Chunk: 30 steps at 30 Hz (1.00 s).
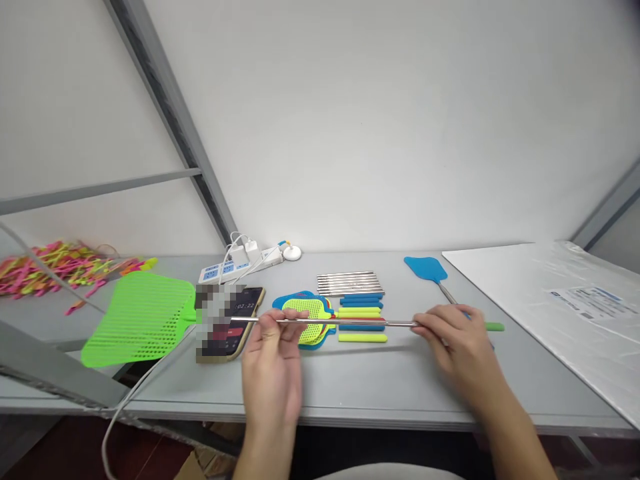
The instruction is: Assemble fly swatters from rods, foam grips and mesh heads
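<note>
By the left hand and the right hand, set well apart, a steel rod is pinched, its long axis crosswise above the bench. The green swatter head is carried beyond the nearer left hand; past the right hand, the green grip is seen.

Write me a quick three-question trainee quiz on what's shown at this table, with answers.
1. True or false: the left hand and the right hand both touch the thin silver metal rod.
2. What lies just beyond the row of slim blue and yellow tubes? A) dark-screened phone B) set of short silver metal sticks C) white wrapped sheet
3. Fill in: the flat-headed swatter lying on the table beyond the right hand has a ___ head.

Key: 1 true; 2 B; 3 blue.
</note>
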Tool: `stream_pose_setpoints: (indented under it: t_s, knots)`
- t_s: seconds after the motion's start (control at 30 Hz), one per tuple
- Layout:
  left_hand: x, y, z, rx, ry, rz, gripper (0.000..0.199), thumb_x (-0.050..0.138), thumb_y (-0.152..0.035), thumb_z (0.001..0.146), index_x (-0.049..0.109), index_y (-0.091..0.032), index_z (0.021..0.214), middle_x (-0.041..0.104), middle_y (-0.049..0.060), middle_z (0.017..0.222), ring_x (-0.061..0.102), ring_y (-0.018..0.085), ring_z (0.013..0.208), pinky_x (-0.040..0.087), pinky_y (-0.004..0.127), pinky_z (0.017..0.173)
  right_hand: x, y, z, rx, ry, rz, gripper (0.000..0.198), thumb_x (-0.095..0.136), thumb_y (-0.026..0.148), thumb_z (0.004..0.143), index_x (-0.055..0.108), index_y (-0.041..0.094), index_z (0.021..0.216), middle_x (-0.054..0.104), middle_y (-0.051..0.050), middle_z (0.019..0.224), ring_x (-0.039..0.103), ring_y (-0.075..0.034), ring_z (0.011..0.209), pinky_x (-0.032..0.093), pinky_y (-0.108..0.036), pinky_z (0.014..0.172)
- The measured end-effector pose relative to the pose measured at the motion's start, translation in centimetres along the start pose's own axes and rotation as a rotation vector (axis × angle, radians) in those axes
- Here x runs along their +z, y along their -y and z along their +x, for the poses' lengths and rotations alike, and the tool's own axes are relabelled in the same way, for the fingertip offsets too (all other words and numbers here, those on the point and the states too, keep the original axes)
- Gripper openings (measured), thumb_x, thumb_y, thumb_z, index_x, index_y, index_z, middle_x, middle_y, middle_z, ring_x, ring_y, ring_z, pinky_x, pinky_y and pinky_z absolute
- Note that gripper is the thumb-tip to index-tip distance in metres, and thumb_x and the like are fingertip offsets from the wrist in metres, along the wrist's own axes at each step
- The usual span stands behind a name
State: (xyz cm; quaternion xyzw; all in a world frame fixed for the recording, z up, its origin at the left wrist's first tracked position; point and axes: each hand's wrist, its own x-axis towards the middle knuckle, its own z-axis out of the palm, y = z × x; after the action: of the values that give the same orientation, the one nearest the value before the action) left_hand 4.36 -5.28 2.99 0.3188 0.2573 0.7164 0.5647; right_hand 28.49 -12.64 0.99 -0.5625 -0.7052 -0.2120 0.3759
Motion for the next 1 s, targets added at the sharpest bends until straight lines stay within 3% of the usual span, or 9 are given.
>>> stream_pose_setpoints:
  t_s: [0.1, 0.2, 0.33, 0.47, 0.63, 0.77, 0.9, 1.0]
  knots:
    - [0.2, -0.6, 1.8, -0.025, -0.027, -0.054, 0.026, 0.076, -0.043, 0.081, 0.068, -0.018, 0.082, 0.072, 0.001, 0.082, 0.072, 0.016, 0.078, 0.056, 0.026, 0.073, -0.9, -2.6, -0.7, 0.065, -0.092, -0.138, 0.010, 0.057, 0.028, 0.096, 0.066, 0.026, 0.092, 0.071, 0.000, 0.090, 0.066, -0.018, 0.079, 0.029, -0.045, 0.098]
    - [1.1, 0.5, 1.8, -0.114, -0.005, -0.108, 0.027, 0.076, -0.044, 0.081, 0.066, -0.019, 0.087, 0.074, 0.002, 0.089, 0.073, 0.018, 0.084, 0.057, 0.029, 0.073, -1.7, -3.3, -1.1, 0.109, -0.141, -0.213, 0.013, 0.055, 0.030, 0.097, 0.066, 0.025, 0.093, 0.072, -0.001, 0.092, 0.066, -0.020, 0.083, 0.027, -0.048, 0.103]
    - [2.3, 2.0, 0.8, -0.186, -0.023, -0.152, 0.024, 0.070, -0.045, 0.087, 0.062, -0.022, 0.093, 0.074, 0.003, 0.101, 0.074, 0.020, 0.091, 0.057, 0.037, 0.083, -2.0, -2.1, -1.2, 0.109, -0.186, -0.249, 0.013, 0.059, 0.035, 0.095, 0.066, 0.024, 0.093, 0.070, -0.002, 0.083, 0.065, -0.020, 0.076, 0.028, -0.049, 0.101]
    - [3.1, 2.2, 0.2, -0.282, 0.123, -0.093, 0.024, 0.069, -0.042, 0.088, 0.064, -0.021, 0.099, 0.074, 0.009, 0.112, 0.073, 0.024, 0.099, 0.056, 0.039, 0.087, -1.8, -0.3, -0.9, 0.122, -0.201, -0.247, 0.011, 0.062, 0.035, 0.094, 0.066, 0.025, 0.090, 0.066, 0.000, 0.076, 0.061, -0.018, 0.070, 0.027, -0.048, 0.099]
    - [3.0, 1.3, 1.1, -0.237, 0.145, -0.067, 0.029, 0.070, -0.044, 0.087, 0.064, -0.016, 0.081, 0.078, 0.010, 0.094, 0.075, 0.023, 0.091, 0.055, 0.039, 0.092, -1.2, -0.4, -0.3, 0.118, -0.136, -0.170, 0.012, 0.056, 0.032, 0.098, 0.064, 0.026, 0.090, 0.064, 0.002, 0.074, 0.060, -0.016, 0.069, 0.025, -0.045, 0.097]
    - [2.3, 0.2, 2.7, -0.181, 0.100, -0.076, 0.027, 0.070, -0.039, 0.088, 0.064, -0.015, 0.077, 0.078, 0.010, 0.087, 0.076, 0.022, 0.088, 0.055, 0.038, 0.093, -1.3, -2.4, -0.8, 0.128, -0.139, -0.163, 0.019, 0.053, 0.036, 0.098, 0.063, 0.025, 0.086, 0.064, 0.003, 0.072, 0.059, -0.015, 0.067, 0.023, -0.045, 0.098]
    - [2.3, 0.1, 3.9, -0.211, 0.084, -0.100, 0.026, 0.062, -0.033, 0.094, 0.064, -0.015, 0.076, 0.077, 0.010, 0.085, 0.076, 0.022, 0.087, 0.056, 0.039, 0.093, -1.9, -3.7, -1.7, 0.149, -0.115, -0.191, 0.020, 0.054, 0.037, 0.098, 0.065, 0.026, 0.085, 0.064, 0.003, 0.072, 0.059, -0.016, 0.070, 0.022, -0.049, 0.102]
    - [2.8, 0.3, 4.4, -0.218, 0.069, -0.118, 0.029, 0.053, -0.029, 0.099, 0.064, -0.015, 0.077, 0.077, 0.010, 0.086, 0.076, 0.021, 0.088, 0.058, 0.039, 0.090, -2.1, -3.7, -2.2, 0.190, -0.249, -0.238, 0.016, 0.058, 0.037, 0.096, 0.069, 0.027, 0.090, 0.069, -0.002, 0.091, 0.061, -0.023, 0.091, 0.022, -0.056, 0.106]
